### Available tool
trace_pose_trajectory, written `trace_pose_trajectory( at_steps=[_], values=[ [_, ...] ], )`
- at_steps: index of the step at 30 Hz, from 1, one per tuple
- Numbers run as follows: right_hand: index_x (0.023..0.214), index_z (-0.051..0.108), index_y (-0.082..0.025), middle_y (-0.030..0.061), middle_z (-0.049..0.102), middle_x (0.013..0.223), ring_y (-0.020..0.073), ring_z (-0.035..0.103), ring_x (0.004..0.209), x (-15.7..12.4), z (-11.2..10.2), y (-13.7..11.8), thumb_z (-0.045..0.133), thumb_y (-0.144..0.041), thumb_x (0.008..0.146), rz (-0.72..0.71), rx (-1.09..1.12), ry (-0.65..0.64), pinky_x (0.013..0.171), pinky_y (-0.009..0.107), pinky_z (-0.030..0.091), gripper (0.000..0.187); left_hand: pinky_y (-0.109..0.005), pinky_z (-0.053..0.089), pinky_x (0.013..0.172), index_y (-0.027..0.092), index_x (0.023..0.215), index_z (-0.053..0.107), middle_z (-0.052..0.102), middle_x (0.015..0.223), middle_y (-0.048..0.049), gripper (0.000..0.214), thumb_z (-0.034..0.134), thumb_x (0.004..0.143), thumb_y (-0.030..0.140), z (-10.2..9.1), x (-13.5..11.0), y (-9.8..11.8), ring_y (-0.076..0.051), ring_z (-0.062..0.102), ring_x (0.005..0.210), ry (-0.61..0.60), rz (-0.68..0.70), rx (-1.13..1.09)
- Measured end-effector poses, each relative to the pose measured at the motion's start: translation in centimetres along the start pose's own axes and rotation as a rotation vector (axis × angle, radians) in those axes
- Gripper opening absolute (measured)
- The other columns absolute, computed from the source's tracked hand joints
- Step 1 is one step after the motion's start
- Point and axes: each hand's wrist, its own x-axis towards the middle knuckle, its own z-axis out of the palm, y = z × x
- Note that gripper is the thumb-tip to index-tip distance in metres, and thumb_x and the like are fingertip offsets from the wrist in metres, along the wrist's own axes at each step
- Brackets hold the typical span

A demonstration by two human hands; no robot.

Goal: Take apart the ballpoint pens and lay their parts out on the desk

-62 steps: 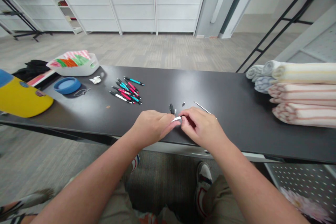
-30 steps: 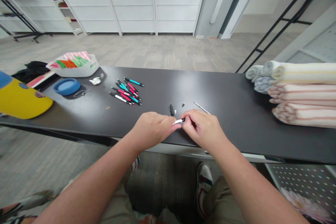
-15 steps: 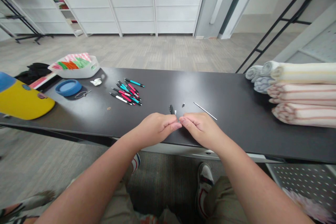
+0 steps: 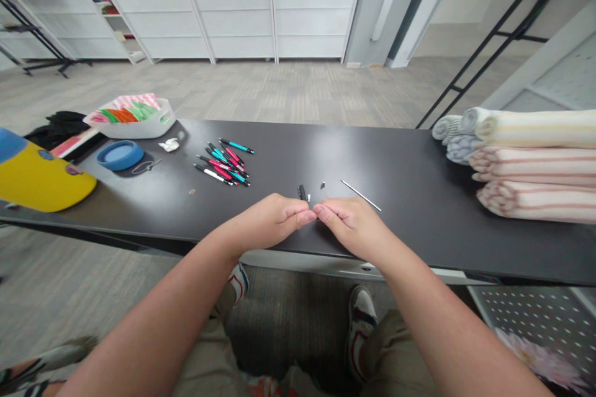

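Note:
My left hand [image 4: 278, 222] and my right hand [image 4: 352, 223] meet thumb to thumb over the table's near edge. Both are closed, with the fingers curled under; whatever they pinch is hidden. Just beyond my left thumb lies a black pen part with a clip [image 4: 302, 192], and a tiny white piece [image 4: 308, 198] is beside it. A small dark pen tip [image 4: 323, 185] rests past my right hand. To its right, a thin pen refill [image 4: 361, 195] lies slantwise. Farther left is a loose heap of click pens [image 4: 227, 165] in teal, red and white.
The dark table [image 4: 395, 167] carries rolled striped towels [image 4: 535, 164] at the right. On the left are a white basket [image 4: 158, 127] of colourful packets, a blue ring-shaped lid [image 4: 120, 156], a crumpled tissue [image 4: 169, 145] and a yellow-and-blue object [image 4: 41, 177].
My hands stay together, shifted slightly left in the picture along with the whole scene. A sliver of teal that showed between the thumbs is hidden now.

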Motion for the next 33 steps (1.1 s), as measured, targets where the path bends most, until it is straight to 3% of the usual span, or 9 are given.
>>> trace_pose_trajectory(
  at_steps=[9,14,18,27,33],
  values=[
    [0.069,0.046,-0.02,-0.0042,0.047,0.063,0.0114,0.045,0.061,0.09,-0.15,0.06,0.043,-0.045,0.11,0.013,0.015,0.004,0.061,0.027,0.028,0.048,-0.025,0.029,0.062,0.018,0.075,0.054,0.049,0.067,0.0042,0.042,0.042,0.107,0.042,0.34,0.0,-0.06,-0.012,0.047,0.064,0.035,-0.023,-0.012],
    [0.074,0.058,-0.02,-0.0023,0.055,0.066,0.0124,0.049,0.062,-0.23,-0.3,0.24,0.029,-0.053,0.112,0.121,0.223,-0.008,0.063,0.027,0.033,0.058,-0.025,0.027,0.061,0.018,0.075,0.053,0.044,0.064,0.0053,0.042,0.042,0.107,0.043,0.75,-0.3,0.09,-0.01,0.043,0.06,0.078,-0.044,-0.02],
    [0.078,0.063,-0.02,-0.0019,0.054,0.064,0.0131,0.046,0.059,-0.55,-0.2,0.51,0.02,-0.059,0.111,0.199,0.382,0.004,0.06,0.028,0.034,0.067,-0.026,0.025,0.059,0.018,0.075,0.052,0.04,0.062,0.0058,0.042,0.041,0.107,0.044,0.74,-0.37,0.06,-0.01,0.039,0.058,0.066,-0.053,-0.02],
    [0.082,0.065,-0.019,0.001,0.064,0.074,0.0133,0.052,0.064,-0.59,0.03,0.69,0.024,-0.061,0.11,0.213,0.369,0.009,0.063,0.027,0.038,0.065,-0.025,0.027,0.06,0.018,0.075,0.052,0.043,0.065,0.0059,0.043,0.043,0.106,0.045,0.56,-0.45,0.13,-0.01,0.042,0.061,0.079,-0.069,-0.051],
    [0.081,0.064,-0.019,0.0013,0.063,0.073,0.0138,0.051,0.064,-0.75,0.06,0.74,0.025,-0.061,0.11,0.218,0.387,0.013,0.061,0.027,0.037,0.064,-0.024,0.029,0.062,0.018,0.076,0.056,0.048,0.066,0.0056,0.042,0.042,0.106,0.044,0.6,-0.46,0.06,-0.01,0.045,0.062,0.084,-0.069,-0.055]
  ],
)
